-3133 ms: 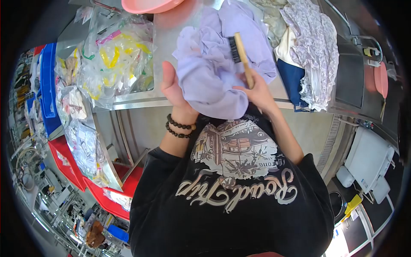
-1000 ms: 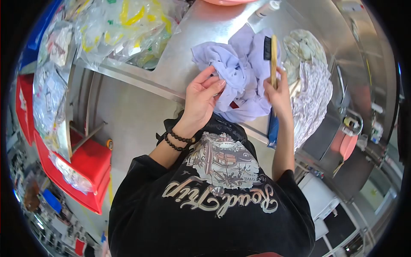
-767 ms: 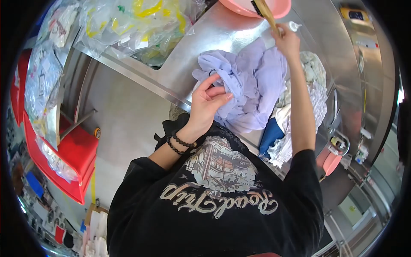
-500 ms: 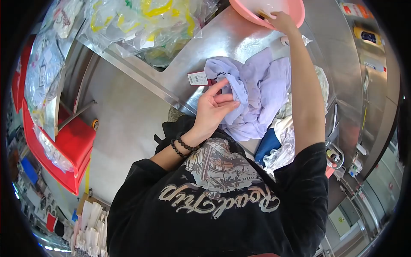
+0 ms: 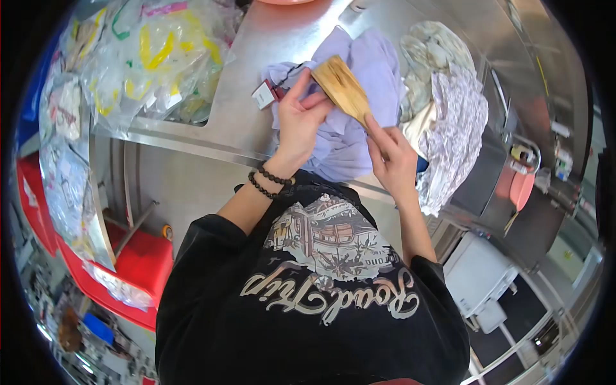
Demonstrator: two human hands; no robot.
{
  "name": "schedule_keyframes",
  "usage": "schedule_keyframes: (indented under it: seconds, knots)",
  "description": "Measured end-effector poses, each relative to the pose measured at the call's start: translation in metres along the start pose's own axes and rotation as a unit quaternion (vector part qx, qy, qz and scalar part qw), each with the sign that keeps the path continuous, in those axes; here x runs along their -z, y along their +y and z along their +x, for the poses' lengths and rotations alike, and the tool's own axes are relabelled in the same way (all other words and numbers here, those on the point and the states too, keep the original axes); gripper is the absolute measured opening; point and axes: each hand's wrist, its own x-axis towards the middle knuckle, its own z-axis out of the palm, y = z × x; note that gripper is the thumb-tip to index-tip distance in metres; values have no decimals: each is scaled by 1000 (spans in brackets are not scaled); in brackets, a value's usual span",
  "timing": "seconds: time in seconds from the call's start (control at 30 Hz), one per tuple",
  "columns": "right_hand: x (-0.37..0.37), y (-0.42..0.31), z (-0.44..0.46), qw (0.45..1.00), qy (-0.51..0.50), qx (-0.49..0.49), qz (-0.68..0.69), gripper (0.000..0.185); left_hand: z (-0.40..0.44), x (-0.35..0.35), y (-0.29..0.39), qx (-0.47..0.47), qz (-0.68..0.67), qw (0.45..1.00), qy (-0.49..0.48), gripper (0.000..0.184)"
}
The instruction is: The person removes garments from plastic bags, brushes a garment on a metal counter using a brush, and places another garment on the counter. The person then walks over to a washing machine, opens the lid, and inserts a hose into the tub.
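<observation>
- Lavender garment [image 5: 343,142]: lies bunched and wrinkled on the stainless-steel table [image 5: 237,106], at its front edge, right before the person; taken as landmark below.
- Right hand [image 5: 394,156]: closed around the handle of the wooden brush [image 5: 343,86], over the garment's right part.
- Brush: above the garment's middle, slanted, head toward far left, handle toward near right; flat wooden back faces up, bristles hidden underneath.
- Left hand [image 5: 300,125]: on the garment's left part, fingers bent, index finger reaching up beside the brush head; brush covers the fingertip area, so cannot tell if fabric is pinched.
- Hands apart from each other, brush between them.
- White hang tag [image 5: 263,95]: sticks out at the garment's left edge, dark red piece [image 5: 278,94] beside it, on the table.
- Beaded bracelets [image 5: 268,184], dark: on left wrist, just near side of the garment.
- Clear plastic bags [image 5: 160,61], yellow and green bits showing: heaped well left of the garment.
- Pink basin [image 5: 285,1]: beyond the garment, only its rim in view.
- Crinkled patterned garment [image 5: 457,131]: just right of the lavender garment, pale greenish cloth [image 5: 433,61] at its far end.
</observation>
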Motion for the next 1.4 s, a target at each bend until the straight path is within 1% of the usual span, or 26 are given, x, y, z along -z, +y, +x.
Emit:
schedule_keyframes:
  seconds: [0.07, 0.1, 0.27, 0.4, 0.43, 0.57, 0.6, 0.73, 0.77, 0.83, 0.9, 0.93, 1.07, 1.13, 1.17, 1.23, 1.3, 1.33, 1.4]
  knots:
    - [7, 12, -37, 999, 27, -31, 19, 46, -1, -7, -2, -28, -56, 998, 1, 80]
    - [11, 15, -45, 998, 39, -35, 23, 46, -4, -11, -1, -29, -47, 998, -7, 80]
    - [22, 24, -85, 986, 96, -114, 79, 47, -35, -29, 0, -46, 57, 996, -41, 81]
    - [2, 20, -79, 984, 143, 31, 105, 47, -59, -43, 2, -69, 54, 993, -81, 81]
    - [4, 20, -81, 982, 153, 31, 109, 47, -62, -44, 3, -71, 62, 992, -87, 81]
    - [21, 30, -101, 980, 120, -51, 147, 45, -77, -42, -5, -87, 183, 977, -60, 81]
    - [19, 31, -103, 979, 126, -53, 152, 45, -79, -44, -5, -87, 190, 976, -63, 81]
    - [3, 29, -97, 976, 154, 64, 137, 46, -91, -55, 11, -115, 182, 975, -46, 87]
    - [2, 32, -101, 975, 163, 66, 139, 46, -91, -58, 18, -120, 188, 973, -52, 87]
    - [-1, 53, -124, 966, 131, -68, 214, 43, -96, -62, 31, -132, 109, 982, -85, 91]
    - [-9, 61, -147, 929, 87, -210, 293, 41, -107, -62, 39, -130, 36, 985, -112, 94]
    - [-9, 56, -145, 926, 89, -213, 298, 41, -109, -62, 38, -128, 42, 985, -113, 94]
    - [0, 30, -103, 900, 155, -201, 354, 30, -117, -63, 28, -194, 125, 961, -152, 101]
    - [5, 20, -80, 879, 195, -167, 402, 20, -122, -63, 30, -181, 127, 963, -155, 99]
    - [9, 14, -65, 876, 201, -170, 403, 20, -123, -63, 31, -173, 123, 965, -157, 98]
    - [17, 1, -43, 870, 207, -112, 433, 19, -127, -63, 34, -156, 114, 969, -157, 95]
    - [19, -8, -33, 883, 95, -159, 431, 19, -130, -59, 35, -155, 116, 967, -164, 96]
    - [15, -13, -33, 880, 98, -161, 435, 19, -132, -55, 36, -155, 116, 967, -168, 97]
    - [4, -22, -34, 849, -87, -190, 486, 20, -136, -47, 35, -156, 113, 966, -173, 98]
